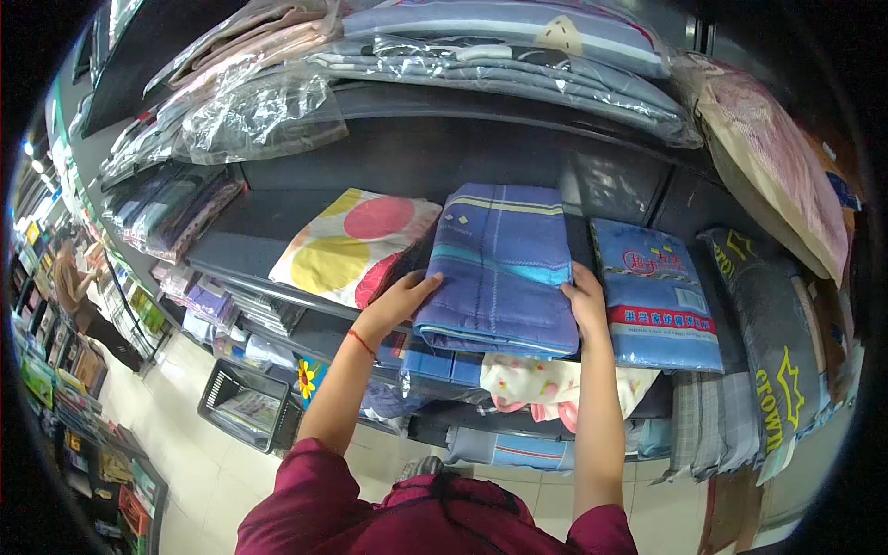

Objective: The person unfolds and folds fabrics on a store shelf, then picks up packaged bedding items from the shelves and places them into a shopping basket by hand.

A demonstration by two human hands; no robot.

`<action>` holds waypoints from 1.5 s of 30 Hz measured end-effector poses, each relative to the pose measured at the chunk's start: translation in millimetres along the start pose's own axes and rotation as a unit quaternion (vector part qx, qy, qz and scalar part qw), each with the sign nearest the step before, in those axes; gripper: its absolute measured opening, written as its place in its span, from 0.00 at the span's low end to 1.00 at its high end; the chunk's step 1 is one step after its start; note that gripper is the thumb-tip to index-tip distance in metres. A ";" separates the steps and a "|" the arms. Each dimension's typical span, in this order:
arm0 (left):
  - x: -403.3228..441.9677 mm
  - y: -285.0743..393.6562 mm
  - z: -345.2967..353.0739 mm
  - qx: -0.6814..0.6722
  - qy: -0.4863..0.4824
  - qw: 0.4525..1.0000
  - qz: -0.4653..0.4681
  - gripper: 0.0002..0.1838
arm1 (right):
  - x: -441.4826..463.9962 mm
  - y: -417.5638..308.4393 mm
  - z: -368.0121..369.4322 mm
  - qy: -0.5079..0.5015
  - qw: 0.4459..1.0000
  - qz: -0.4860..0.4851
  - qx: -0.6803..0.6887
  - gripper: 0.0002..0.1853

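Observation:
A folded blue quilt (504,254) with yellow and turquoise stripes and stitched edges is between my hands at the front of the shelf. My left hand (405,302) grips its left side, thumb on the upper face. Along the right side, my right hand (585,303) holds the edge; its fingers are partly hidden beneath. Just left of the quilt lies a folded white cloth (356,242) with big yellow and pink circles. To the right is a blue packaged textile (652,287) with a red label band.
Plastic-wrapped bedding (499,69) fills the shelf above. Dark pillows marked "crown" (772,342) stand at the right. Below hangs a white patterned cloth (555,384). On the floor sits a black basket (245,407). Another person (79,287) stands in the aisle at far left.

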State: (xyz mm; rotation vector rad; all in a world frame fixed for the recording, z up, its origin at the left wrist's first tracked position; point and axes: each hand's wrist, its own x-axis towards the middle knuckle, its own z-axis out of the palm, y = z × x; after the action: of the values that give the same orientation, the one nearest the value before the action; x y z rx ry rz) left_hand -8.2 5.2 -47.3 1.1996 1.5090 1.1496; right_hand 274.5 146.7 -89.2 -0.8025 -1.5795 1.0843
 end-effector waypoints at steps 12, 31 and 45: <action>-11.0 54.1 14.5 -0.341 -0.156 0.927 0.009 0.27 | -9.3 -41.4 -0.3 0.081 0.985 -0.032 0.146 0.23; -62.8 30.9 -207.5 -0.002 0.171 0.976 0.133 0.28 | 20.0 -81.8 235.1 0.034 0.988 -0.076 0.132 0.26; -19.5 -9.5 -232.1 0.347 0.243 0.882 0.208 0.25 | 21.7 -79.5 269.5 -0.103 0.951 -0.038 -0.288 0.21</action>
State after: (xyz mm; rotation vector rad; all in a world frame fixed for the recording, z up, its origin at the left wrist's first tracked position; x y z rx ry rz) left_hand -232.0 -47.8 -9.1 1.8824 2.2374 1.2919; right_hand 10.5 68.6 -29.1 -1.0203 -2.1322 0.6638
